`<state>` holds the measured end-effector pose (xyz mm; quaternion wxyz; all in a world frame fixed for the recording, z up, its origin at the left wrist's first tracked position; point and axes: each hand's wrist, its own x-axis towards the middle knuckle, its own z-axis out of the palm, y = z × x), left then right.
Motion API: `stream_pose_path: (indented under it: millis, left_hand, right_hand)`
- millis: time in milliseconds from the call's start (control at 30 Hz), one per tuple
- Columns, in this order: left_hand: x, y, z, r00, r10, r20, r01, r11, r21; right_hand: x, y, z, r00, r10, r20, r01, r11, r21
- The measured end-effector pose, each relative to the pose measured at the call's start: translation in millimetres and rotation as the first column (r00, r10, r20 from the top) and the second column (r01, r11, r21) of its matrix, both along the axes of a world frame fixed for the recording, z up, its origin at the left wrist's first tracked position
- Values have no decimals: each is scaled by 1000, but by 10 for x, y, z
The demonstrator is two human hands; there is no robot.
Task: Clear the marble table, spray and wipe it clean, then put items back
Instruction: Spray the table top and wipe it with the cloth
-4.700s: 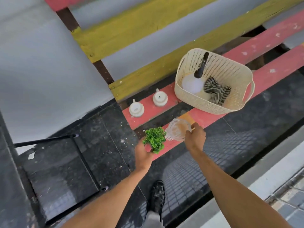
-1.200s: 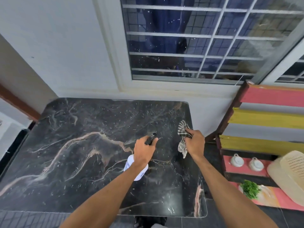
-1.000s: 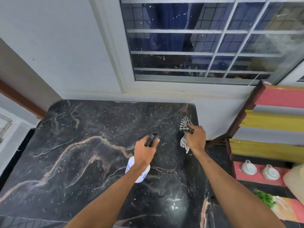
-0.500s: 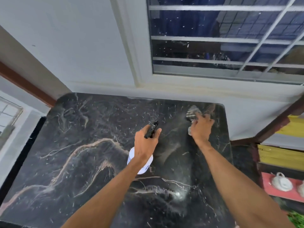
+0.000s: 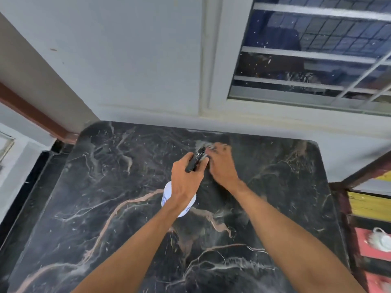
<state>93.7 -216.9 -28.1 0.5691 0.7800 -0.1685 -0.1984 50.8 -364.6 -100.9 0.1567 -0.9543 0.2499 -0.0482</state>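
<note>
Bare marble desk [image 5: 110, 208] under the window, left hand [image 5: 186, 178] fingers clamped on the spray bottle [image 5: 169, 197], right hand [image 5: 220, 163] now swept in from the far right corner, fingers pressing a blurred cloth [image 5: 204, 145] mid-desk, so wiping's underway.

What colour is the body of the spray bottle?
White, with a black spray head; the spray bottle shows in the head view, below the left hand.
</note>
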Motion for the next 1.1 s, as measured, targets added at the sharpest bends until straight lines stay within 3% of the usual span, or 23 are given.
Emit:
stream_pose_path:
  millis: [67,133,200,233,367,433,500,567,600,633,700,767,933,1000,1100]
  left_hand:
    - [52,-12,-1,1000,-8,12,8,1000,1]
    - [78,-21,-24,1000,-23,19,23,1000,-2]
    - [61,-53,-29,999,-35,13,35,999,-20]
    - [43,-86,-29,999,-42,11,42,999,-16]
    - [-175,-329,-34,998,-57,36,55,996,64]
    - [-345,-496,-28,995,-88,35,85,992,90]
    - [-515,-647,-27,993,-114,20,111,989,94]
    - [-729,-809,10,992,-125,0,124,989,81]
    - [-844,-903,30,991,-132,-14,133,988,75]
    - [-939,-986,41,990,-141,-21,142,987,73]
    - [-1142,-1182,39,987,-161,-23,163,984,75]
    - [-1247,-1304,16,984,-174,-29,176,980,88]
    - [-1370,-1446,-71,990,-142,-16,143,984,104]
    - [-1368,-1420,-76,994,-112,-9,112,988,105]
    - [-1363,-1308,-49,997,-80,-8,81,987,142]
  right_hand:
    - [-32,-111,6,998,58,36,-59,998,27]
    - [-188,-548,29,985,-169,28,168,985,41]
    - [-403,-955,55,890,-456,-5,455,887,72]
    - [-462,-999,71,864,-502,-30,503,862,70]
    - [-779,-605,29,988,-154,-28,154,988,7]
    - [-1104,-776,11,986,-164,-24,164,986,0]
    - [-1462,-1204,48,902,-429,-53,432,901,48]
    - [-1836,-1574,90,746,-658,-102,666,742,79]
    - [-1945,-1623,104,742,-661,-111,668,742,50]
    - [-1987,-1585,111,800,-590,-111,596,803,32]
    - [-2100,-1462,80,935,-351,-54,354,934,51]
    - [-2126,-1555,33,980,-197,-2,197,977,83]
    - [-1940,-2477,73,858,-508,-75,513,849,127]
    - [-1828,-2349,93,896,-433,-94,441,892,95]
    - [-1855,-1812,56,976,-216,20,211,965,156]
